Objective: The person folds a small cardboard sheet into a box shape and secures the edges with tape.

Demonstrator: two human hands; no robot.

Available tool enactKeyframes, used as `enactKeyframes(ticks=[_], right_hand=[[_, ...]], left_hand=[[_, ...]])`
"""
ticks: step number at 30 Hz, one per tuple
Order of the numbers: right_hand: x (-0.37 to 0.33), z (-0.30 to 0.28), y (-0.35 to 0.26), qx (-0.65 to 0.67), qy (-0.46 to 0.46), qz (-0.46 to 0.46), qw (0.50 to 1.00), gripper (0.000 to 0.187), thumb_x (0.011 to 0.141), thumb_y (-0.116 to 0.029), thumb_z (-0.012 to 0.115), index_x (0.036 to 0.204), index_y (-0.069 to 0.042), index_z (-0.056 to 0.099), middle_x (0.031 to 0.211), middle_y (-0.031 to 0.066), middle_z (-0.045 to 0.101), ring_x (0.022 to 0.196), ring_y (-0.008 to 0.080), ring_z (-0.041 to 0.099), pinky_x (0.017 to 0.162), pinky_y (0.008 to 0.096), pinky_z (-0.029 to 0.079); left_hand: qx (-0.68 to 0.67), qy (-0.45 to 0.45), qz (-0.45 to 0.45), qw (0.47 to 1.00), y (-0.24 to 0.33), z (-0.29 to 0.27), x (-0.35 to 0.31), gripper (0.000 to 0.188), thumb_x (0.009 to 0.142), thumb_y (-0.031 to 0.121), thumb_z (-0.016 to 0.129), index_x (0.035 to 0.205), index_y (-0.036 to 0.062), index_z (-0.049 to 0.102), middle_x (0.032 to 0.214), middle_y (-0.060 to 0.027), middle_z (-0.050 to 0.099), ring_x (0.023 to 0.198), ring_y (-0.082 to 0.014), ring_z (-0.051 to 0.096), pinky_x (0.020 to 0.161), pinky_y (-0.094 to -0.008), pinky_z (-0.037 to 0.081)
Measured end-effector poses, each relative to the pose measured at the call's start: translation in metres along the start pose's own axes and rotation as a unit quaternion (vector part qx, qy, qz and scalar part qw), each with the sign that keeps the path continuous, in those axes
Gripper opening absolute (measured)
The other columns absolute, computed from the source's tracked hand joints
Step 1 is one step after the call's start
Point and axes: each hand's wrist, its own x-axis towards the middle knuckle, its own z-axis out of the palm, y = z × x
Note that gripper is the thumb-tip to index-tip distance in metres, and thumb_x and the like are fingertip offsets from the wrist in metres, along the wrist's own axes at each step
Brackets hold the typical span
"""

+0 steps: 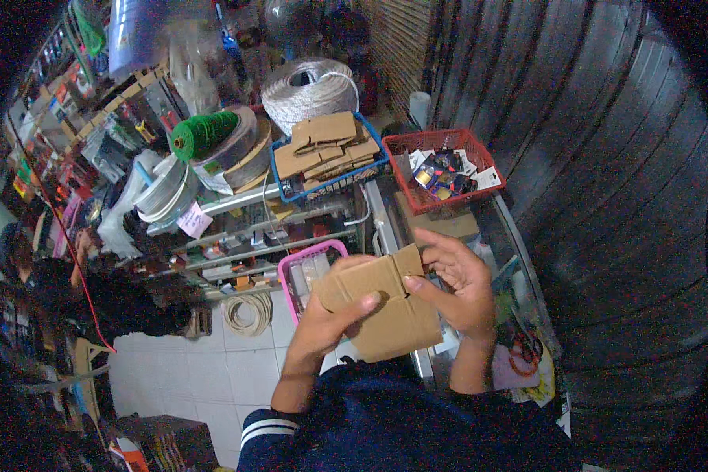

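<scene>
A small brown cardboard box (pixel 389 318), folded flat with creases and a flap along its upper side, is held up in front of my chest. My left hand (pixel 328 315) grips its left side, the thumb lying across the front and the fingers behind. At the upper right corner, my right hand (pixel 458 285) has its thumb on the front of the flap. Its other fingers are bent and partly spread beside and behind the edge. Beyond the box, a blue basket (pixel 340 187) carries more folded brown cardboard pieces (pixel 322 149).
A red basket (pixel 417 206) with small packaged goods stands on the glass counter (pixel 519 236) at the right. Left of my hands is a pink basket (pixel 285 285). Rope and wire spools (pixel 311 90) line the far shelf. A cable coil (pixel 246 313) lies on the tiled floor. Another person (pixel 126 303) is at the left.
</scene>
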Motion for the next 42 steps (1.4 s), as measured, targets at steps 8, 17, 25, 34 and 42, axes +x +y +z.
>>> enactKeyframes(ticks=[8, 17, 25, 34, 42], right_hand=[[0.006, 0.011, 0.010, -0.198, 0.101, -0.156, 0.962, 0.057, 0.068, 0.002, 0.082, 0.121, -0.003, 0.061, 0.097, 0.0066, 0.070, 0.094, 0.0192, 0.063, 0.087, 0.0337, 0.049], [0.002, 0.018, 0.012, -0.196, 0.112, -0.189, 0.956, 0.050, 0.067, 0.007, 0.081, 0.113, 0.000, 0.063, 0.085, 0.0075, 0.071, 0.090, 0.0182, 0.061, 0.088, 0.0361, 0.046], [0.007, 0.016, 0.005, -0.193, 0.107, -0.164, 0.962, 0.039, 0.074, 0.000, 0.077, 0.111, -0.004, 0.066, 0.087, 0.0038, 0.070, 0.091, 0.0206, 0.060, 0.088, 0.0356, 0.045], [0.008, 0.019, 0.010, -0.201, 0.074, -0.147, 0.966, 0.017, 0.083, 0.001, 0.067, 0.098, -0.002, 0.059, 0.089, 0.0079, 0.060, 0.091, 0.0207, 0.055, 0.087, 0.0341, 0.043], [0.007, 0.013, 0.007, -0.255, 0.035, -0.153, 0.954, 0.023, 0.078, 0.012, 0.058, 0.088, -0.005, 0.050, 0.088, 0.0080, 0.056, 0.086, 0.0238, 0.054, 0.088, 0.0343, 0.040]], left_hand=[[0.009, 0.086, 0.011, 0.996, -0.005, 0.008, -0.010, 0.034, 0.089, 0.021, 0.072, 0.113, 0.0018, 0.058, 0.102, -0.0045, 0.065, 0.094, -0.0116, 0.061, 0.083, -0.0295, 0.049], [0.056, 0.084, 0.055, 0.993, -0.002, 0.016, -0.023, 0.024, 0.093, 0.016, 0.067, 0.108, 0.0037, 0.053, 0.096, -0.0026, 0.061, 0.089, -0.0082, 0.057, 0.080, -0.0267, 0.047], [0.076, 0.064, 0.049, 0.994, 0.002, 0.021, -0.024, 0.018, 0.095, 0.010, 0.064, 0.106, 0.0032, 0.052, 0.094, -0.0019, 0.060, 0.086, -0.0067, 0.055, 0.077, -0.0248, 0.047], [0.096, 0.120, 0.052, 0.987, -0.004, 0.029, -0.022, 0.020, 0.094, 0.012, 0.064, 0.107, 0.0017, 0.053, 0.093, -0.0026, 0.060, 0.085, -0.0077, 0.055, 0.075, -0.0252, 0.046], [0.076, 0.154, 0.048, 0.984, -0.009, 0.039, -0.021, 0.020, 0.095, 0.013, 0.064, 0.107, 0.0015, 0.054, 0.095, -0.0028, 0.060, 0.087, -0.0089, 0.056, 0.078, -0.0258, 0.046]])
